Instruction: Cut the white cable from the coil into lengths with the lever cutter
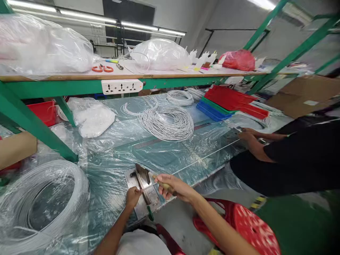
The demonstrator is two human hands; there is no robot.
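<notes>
My right hand [175,187] grips the wooden handle [164,185] of a flat, wide-bladed knife, like a scraper. Its dark blade [143,173] stands over a metal plate [156,202] with a raised bar at the near table edge. My left hand [133,197] is closed beside the bar, fingertips pinching what looks like the end of a thin white wire [207,156]. From there the wire runs under my right hand and along the table to a co-worker's hand [251,136] on the right. A green-handled tool [150,213] pokes out at the plate's near end.
Coiled white wire [170,124] lies mid-table; a larger coil [45,202] sits at left. Stacked red, green and blue trays [215,106] stand at the back right. A green-framed shelf [159,83] crosses above. A red stool [252,226] is at lower right.
</notes>
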